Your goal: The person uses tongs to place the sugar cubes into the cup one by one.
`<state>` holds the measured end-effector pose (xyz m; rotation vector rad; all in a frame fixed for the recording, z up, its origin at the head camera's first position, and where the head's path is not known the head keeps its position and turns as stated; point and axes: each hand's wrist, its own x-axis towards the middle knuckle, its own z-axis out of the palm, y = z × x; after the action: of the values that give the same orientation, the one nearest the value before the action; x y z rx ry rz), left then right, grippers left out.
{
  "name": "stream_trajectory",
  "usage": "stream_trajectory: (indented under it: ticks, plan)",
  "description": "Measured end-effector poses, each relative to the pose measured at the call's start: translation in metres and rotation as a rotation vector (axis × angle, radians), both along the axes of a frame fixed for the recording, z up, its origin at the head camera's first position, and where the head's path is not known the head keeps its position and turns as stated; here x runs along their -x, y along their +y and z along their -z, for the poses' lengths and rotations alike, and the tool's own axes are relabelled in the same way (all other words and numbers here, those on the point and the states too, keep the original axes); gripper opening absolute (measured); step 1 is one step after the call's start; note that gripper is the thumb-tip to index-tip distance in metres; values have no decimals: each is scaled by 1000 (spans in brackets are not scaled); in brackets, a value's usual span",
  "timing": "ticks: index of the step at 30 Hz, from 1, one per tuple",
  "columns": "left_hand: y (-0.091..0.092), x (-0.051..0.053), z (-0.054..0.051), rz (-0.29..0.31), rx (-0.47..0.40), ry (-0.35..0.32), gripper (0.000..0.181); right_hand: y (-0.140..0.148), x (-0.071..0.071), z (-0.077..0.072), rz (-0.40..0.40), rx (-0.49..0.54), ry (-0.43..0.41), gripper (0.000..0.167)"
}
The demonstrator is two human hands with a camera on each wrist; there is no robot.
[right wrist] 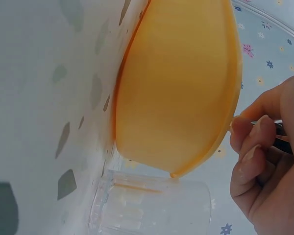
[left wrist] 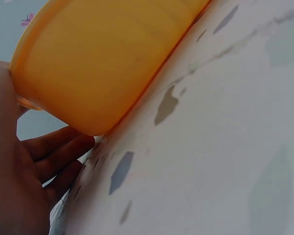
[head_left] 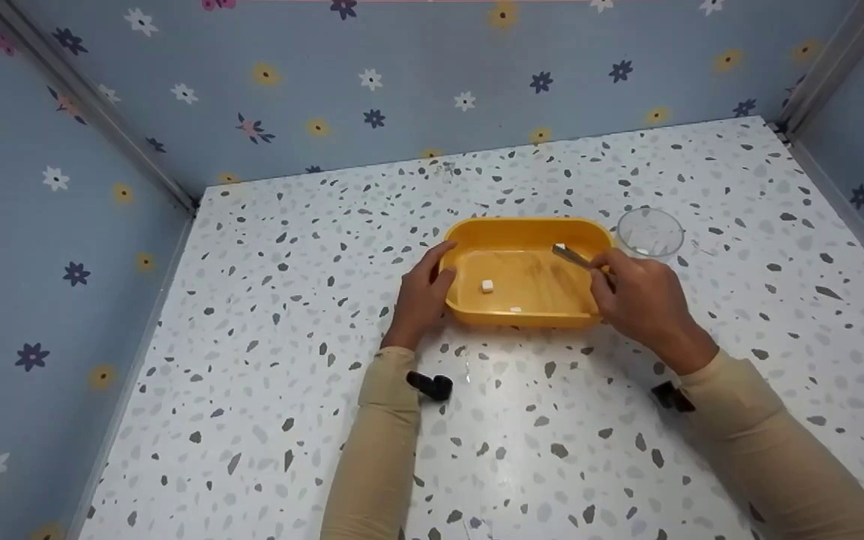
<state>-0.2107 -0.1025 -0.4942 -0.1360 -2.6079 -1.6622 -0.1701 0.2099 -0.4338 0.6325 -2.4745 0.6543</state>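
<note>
A yellow rectangular tray [head_left: 522,319] stands on the speckled tabletop. At its left end my left hand [head_left: 420,296] holds the rim, the thumb over the edge; in the left wrist view, the other fingers [left wrist: 63,152] lie loosely by the outer wall. Between thumb and fingers my right hand [head_left: 646,300] pinches slim metal tweezers [head_left: 573,257] over the tray's right half. A small white cube [head_left: 560,246] is at their tip. Another white cube [head_left: 487,286] lies on the tray floor, and a white piece [head_left: 515,309] shows by the near wall.
A clear round cup [head_left: 650,232] stands just right of the tray, with pale pieces visible inside; its side [right wrist: 186,205] shows in the right wrist view. Flower-patterned walls [head_left: 402,82] border the table [head_left: 312,300] at the back and both sides.
</note>
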Motion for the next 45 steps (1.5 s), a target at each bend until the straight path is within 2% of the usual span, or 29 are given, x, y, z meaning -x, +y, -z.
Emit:
stream_trajectory:
  ticks: [7, 20, 24, 31, 36, 45]
  plan:
    - [0, -1, 0, -9, 5, -1, 43, 3, -4, -2, 38, -2, -40, 10]
    - [1, -1, -2, -1, 1, 5, 43, 12, -11, -9, 51, 20, -24, 10]
    - [1, -1, -3, -7, 5, -3, 43, 15, -14, -11, 55, 14, -5, 10]
    - [0, -2, -3, -10, -4, -2, 42, 19, -16, -13, 54, 37, 74, 9]
    - [0, -2, -2, -9, 3, -1, 43, 20, -17, -17, 74, 32, 62, 9]
    - [0, -2, -2, -4, 3, -1, 43, 24, -19, -26, 98, 45, 92, 8]
